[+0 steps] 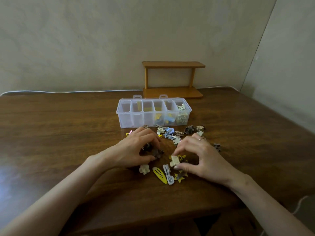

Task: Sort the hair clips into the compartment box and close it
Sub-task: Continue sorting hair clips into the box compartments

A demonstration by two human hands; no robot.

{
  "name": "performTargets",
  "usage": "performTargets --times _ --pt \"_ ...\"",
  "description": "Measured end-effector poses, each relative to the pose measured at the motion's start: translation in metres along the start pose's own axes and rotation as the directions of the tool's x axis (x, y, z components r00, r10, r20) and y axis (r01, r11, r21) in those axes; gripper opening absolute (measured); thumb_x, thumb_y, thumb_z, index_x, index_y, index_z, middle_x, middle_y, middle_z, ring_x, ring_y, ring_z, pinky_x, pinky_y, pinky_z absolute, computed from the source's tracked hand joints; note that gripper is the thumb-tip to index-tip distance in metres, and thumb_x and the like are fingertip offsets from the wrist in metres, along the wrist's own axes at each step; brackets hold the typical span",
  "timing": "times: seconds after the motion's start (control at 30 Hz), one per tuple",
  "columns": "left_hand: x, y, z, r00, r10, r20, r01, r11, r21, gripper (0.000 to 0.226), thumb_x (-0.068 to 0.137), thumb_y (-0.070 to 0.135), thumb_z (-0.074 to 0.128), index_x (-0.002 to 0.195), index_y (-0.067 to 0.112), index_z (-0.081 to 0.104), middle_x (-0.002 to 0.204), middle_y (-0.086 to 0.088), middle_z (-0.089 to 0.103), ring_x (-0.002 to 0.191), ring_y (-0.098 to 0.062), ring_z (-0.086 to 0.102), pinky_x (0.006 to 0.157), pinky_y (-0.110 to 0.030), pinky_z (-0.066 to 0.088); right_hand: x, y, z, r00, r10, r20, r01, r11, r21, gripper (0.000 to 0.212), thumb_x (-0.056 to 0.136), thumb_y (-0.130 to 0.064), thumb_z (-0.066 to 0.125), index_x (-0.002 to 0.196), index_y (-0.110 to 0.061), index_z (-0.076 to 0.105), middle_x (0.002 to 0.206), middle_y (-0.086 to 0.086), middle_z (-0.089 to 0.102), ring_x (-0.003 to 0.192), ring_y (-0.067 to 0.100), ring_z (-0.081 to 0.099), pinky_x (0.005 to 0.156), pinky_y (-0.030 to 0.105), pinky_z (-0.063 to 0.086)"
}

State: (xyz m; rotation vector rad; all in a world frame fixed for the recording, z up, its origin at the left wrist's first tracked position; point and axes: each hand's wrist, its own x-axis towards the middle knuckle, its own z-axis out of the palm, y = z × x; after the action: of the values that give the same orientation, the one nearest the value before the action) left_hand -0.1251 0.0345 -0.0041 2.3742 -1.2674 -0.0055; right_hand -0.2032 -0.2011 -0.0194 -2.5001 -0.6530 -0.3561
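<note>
a brown wood counter (68,133) holds it all. on the left side of the pile, the left hand (138,147) is palm down, and its grip is curled round some dark brown clips (156,153), with the thumb and fingers pinching them. just near of that hand lies a cream flower clip (144,169).

far of the hands stands the clear box (124,121), open, with six parts in a row. some parts hold yellow clips, one holds blue ones, and the far right part holds pale ones.

near the middle lie a long yellow clip (159,174) and a grey clip (167,174), side by side and touching. just right of them is a yellow star clip (180,177).

between the box and the hands, a loose pile (170,133) of clips is spread out on the counter.

the right hand (201,155) wears a ring (200,138). its grip pinches a small cream clip (174,160) between thumb and fingertips, just above the counter.

behind the box, by the wall, stands a small wood shelf (173,65).
</note>
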Motion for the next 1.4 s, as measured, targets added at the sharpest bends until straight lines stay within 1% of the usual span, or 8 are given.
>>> performTargets --times 0.13,0.27,0.57,0.73,0.8,0.93,1.13,1.4 --pt "-0.002 -0.001 -0.004 0.999 0.008 -0.049 -0.009 1.0 -0.017 0.019 0.081 0.022 0.067 0.094 0.031 0.056 0.123 0.012 0.048 0.116 -0.003 0.038 0.093 -0.019 0.038 0.009 0.006 -0.004 0.985 0.101 -0.136 -0.091 0.993 0.075 0.024 0.078 -0.037 0.072 0.099 -0.027 0.068 0.097 -0.014 0.061 0.096 0.002 0.05 0.084 0.021 0.041" --pt "-0.002 -0.003 -0.003 0.998 0.009 -0.068 -0.011 1.0 -0.027 0.015 0.082 0.023 0.067 0.093 0.029 0.059 0.122 0.014 0.049 0.115 -0.003 0.039 0.093 -0.021 0.039 0.016 0.012 -0.004 0.977 0.163 -0.138 -0.159 0.986 0.043 0.021 0.078 -0.035 0.072 0.097 -0.029 0.067 0.094 -0.014 0.06 0.095 0.001 0.049 0.082 0.02 0.039" --pt "-0.001 -0.002 -0.005 0.984 0.015 -0.178 -0.024 0.999 -0.048 0.007 0.083 0.025 0.063 0.09 0.024 0.062 0.117 0.015 0.054 0.112 -0.002 0.044 0.089 -0.022 0.044 0.025 0.006 0.001 0.99 0.086 -0.111 -0.1 0.986 -0.137 0.039 0.076 -0.037 0.073 0.113 -0.028 0.065 0.098 -0.008 0.059 0.092 0.008 0.044 0.081 0.012 0.032" --pt "-0.002 -0.017 -0.014 0.866 -0.204 -0.457 0.203 0.978 -0.052 0.012 0.084 0.014 0.064 0.088 0.024 0.059 0.103 0.008 0.062 0.101 -0.01 0.054 0.085 -0.033 0.048 0.019 -0.002 -0.002 0.999 0.026 -0.047 -0.031 0.993 -0.114 0.011 0.079 -0.035 0.071 0.088 -0.028 0.072 0.088 -0.013 0.057 0.09 0.007 0.045 0.082 0.029 0.039" --pt "-0.005 -0.024 -0.02 0.824 -0.285 -0.49 0.296 0.953 -0.056 0.012 0.084 0.012 0.063 0.089 0.022 0.06 0.101 0.005 0.062 0.098 -0.013 0.053 0.083 -0.031 0.047 0.018 -0.003 -0.002 0.999 0.024 -0.026 -0.027 0.989 -0.145 0.017 0.078 -0.045 0.067 0.083 -0.029 0.071 0.084 -0.015 0.055 0.086 0.004 0.043 0.081 0.029 0.038" --pt "-0.011 -0.029 -0.03 0.8 -0.42 -0.429 0.438 0.897 -0.061 0.006 0.083 0.015 0.065 0.088 0.015 0.063 0.096 0.001 0.06 0.091 -0.016 0.055 0.078 -0.033 0.047 0.019 -0.005 -0.003 0.999 0.036 0.04 -0.028 0.984 -0.178 0.038 0.073 -0.066 0.051 0.088 -0.035 0.068 0.087 -0.015 0.054 0.087 0.004 0.042 0.08 0.026 0.035" --pt "-0.017 -0.039 -0.037 0.847 -0.505 -0.166 0.506 0.862 -0.042 0.017 0.075 0.024 0.074 0.086 0.016 0.064 0.089 0.004 0.063 0.085 -0.011 0.058 0.074 -0.028 0.048 0.024 -0.001 0.002 0.999 0.042 -0.001 -0.041 0.968 -0.247 0.017 0.078 -0.041 0.071 0.091 -0.031 0.068 0.089 -0.011 0.053 0.088 0.007 0.043 0.081 0.027 0.036" --pt "-0.016 -0.037 -0.034 0.885 -0.464 0.038 0.466 0.882 -0.065 0.035 0.072 0.036 0.076 0.097 0.027 0.053 0.1 0.008 0.056 0.091 -0.008 0.055 0.074 -0.02 0.046 0.044 0.015 -0.004 0.964 0.157 -0.214 -0.176 0.982 -0.072 0.005 0.082 -0.024 0.069 0.087 -0.023 0.069 0.086 -0.01 0.058 0.085 0.004 0.051 0.075 0.021 0.043"
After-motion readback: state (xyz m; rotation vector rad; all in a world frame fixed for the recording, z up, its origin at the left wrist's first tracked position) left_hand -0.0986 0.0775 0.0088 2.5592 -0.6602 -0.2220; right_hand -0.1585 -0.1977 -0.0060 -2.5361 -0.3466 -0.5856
